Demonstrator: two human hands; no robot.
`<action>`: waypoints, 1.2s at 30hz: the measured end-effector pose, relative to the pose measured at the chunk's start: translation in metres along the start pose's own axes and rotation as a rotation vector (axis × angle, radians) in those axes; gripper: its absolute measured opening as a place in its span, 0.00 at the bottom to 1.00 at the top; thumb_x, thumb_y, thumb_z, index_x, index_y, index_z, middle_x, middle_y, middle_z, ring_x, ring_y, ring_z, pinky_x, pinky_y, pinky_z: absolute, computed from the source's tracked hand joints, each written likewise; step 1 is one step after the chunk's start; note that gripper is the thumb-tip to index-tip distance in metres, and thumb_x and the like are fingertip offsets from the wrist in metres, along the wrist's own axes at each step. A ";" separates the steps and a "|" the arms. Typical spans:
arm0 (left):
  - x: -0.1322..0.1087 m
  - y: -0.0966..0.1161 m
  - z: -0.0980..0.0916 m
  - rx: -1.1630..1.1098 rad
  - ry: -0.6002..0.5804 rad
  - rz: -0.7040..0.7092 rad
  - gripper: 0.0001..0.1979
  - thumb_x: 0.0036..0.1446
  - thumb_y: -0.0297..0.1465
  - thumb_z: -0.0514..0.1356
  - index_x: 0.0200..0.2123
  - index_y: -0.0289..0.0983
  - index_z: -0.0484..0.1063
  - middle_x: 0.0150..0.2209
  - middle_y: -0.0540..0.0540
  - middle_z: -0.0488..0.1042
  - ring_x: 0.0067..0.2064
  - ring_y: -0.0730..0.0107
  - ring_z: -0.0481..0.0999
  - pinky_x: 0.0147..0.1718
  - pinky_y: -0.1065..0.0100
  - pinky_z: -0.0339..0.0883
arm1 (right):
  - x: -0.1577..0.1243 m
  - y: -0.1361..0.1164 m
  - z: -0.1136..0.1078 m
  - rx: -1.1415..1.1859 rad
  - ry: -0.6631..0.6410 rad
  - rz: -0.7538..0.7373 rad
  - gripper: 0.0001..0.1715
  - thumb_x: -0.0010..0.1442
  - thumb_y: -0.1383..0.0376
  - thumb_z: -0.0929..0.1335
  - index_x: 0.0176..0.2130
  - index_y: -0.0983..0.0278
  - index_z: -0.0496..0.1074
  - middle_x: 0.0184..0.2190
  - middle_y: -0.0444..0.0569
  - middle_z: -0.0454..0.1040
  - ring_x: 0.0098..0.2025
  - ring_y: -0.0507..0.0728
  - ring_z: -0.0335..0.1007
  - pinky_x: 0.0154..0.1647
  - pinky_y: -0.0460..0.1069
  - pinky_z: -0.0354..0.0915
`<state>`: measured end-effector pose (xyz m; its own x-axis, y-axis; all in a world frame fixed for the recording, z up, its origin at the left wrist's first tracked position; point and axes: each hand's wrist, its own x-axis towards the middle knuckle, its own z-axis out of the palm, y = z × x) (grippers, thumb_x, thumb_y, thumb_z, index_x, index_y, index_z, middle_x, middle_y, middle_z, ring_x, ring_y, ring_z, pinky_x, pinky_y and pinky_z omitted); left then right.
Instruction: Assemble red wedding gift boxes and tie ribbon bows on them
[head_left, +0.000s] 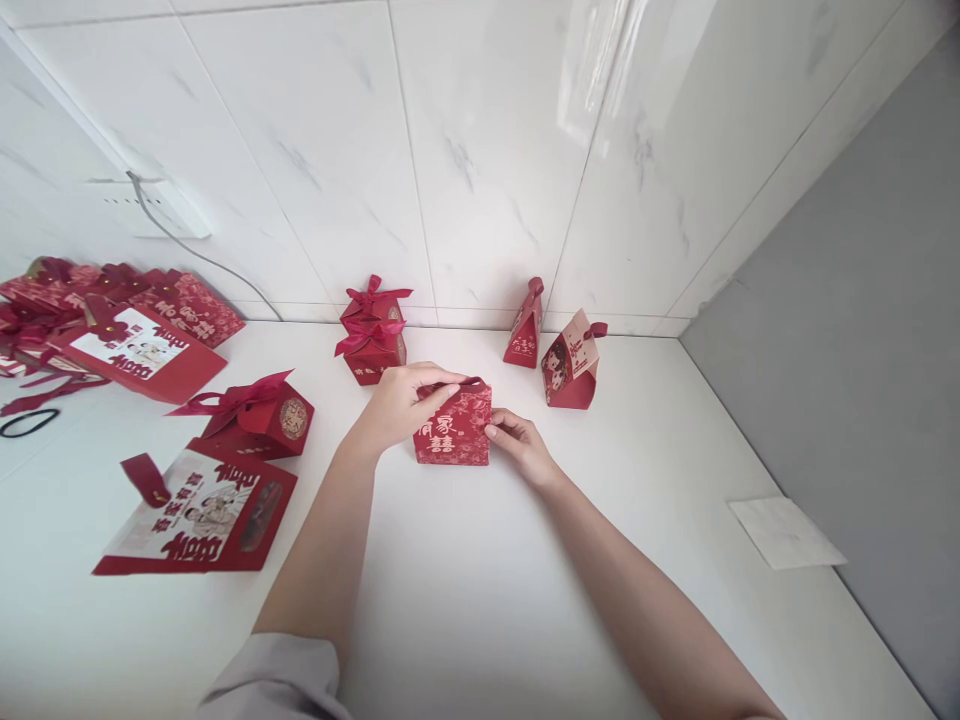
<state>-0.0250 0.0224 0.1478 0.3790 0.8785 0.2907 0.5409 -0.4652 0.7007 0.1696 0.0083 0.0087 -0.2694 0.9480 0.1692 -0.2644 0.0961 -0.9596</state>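
Note:
A red patterned gift box [457, 432] with pale characters stands upright on the white table, in the middle of the view. My left hand [416, 400] pinches its top edge near the dark red strap, thumb in front and fingers behind. At the box's right side, my right hand [517, 445] holds the edge between thumb and fingers. Just behind my left hand are two red boxes with ribbon bows [370, 358]. A narrow triangular red box [524, 335] and a pink and red box [571, 368] stand behind, to the right.
On the left lie a red bag with a white panel [210, 510], a bow-tied box [262, 422] and a pile of red bags [150, 345]. A black loop [28, 424] is at the far left. A white square [786, 532] lies at the right edge.

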 end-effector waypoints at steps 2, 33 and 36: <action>0.001 0.001 0.002 0.022 -0.020 0.017 0.12 0.60 0.35 0.58 0.43 0.42 0.79 0.42 0.47 0.79 0.44 0.65 0.77 0.41 0.67 0.70 | 0.000 0.000 0.000 -0.004 -0.001 -0.004 0.11 0.58 0.55 0.70 0.32 0.60 0.73 0.44 0.47 0.74 0.46 0.58 0.70 0.53 0.53 0.63; -0.006 -0.074 0.052 -0.637 0.205 -0.544 0.24 0.53 0.50 0.60 0.43 0.37 0.73 0.42 0.42 0.77 0.41 0.60 0.78 0.41 0.61 0.71 | -0.002 0.009 0.011 -0.162 0.317 -0.048 0.36 0.63 0.51 0.65 0.65 0.57 0.51 0.58 0.54 0.65 0.56 0.60 0.65 0.57 0.58 0.63; -0.022 -0.069 0.096 -0.780 0.435 -0.452 0.25 0.58 0.52 0.54 0.44 0.37 0.72 0.43 0.43 0.77 0.45 0.60 0.76 0.46 0.61 0.70 | -0.001 0.007 0.010 -0.140 0.340 -0.063 0.35 0.64 0.52 0.64 0.65 0.57 0.52 0.60 0.53 0.64 0.58 0.60 0.64 0.58 0.56 0.63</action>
<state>0.0012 0.0249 0.0302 -0.1327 0.9911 -0.0050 -0.1369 -0.0133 0.9905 0.1585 0.0044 0.0040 0.0727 0.9832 0.1673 -0.1356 0.1759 -0.9750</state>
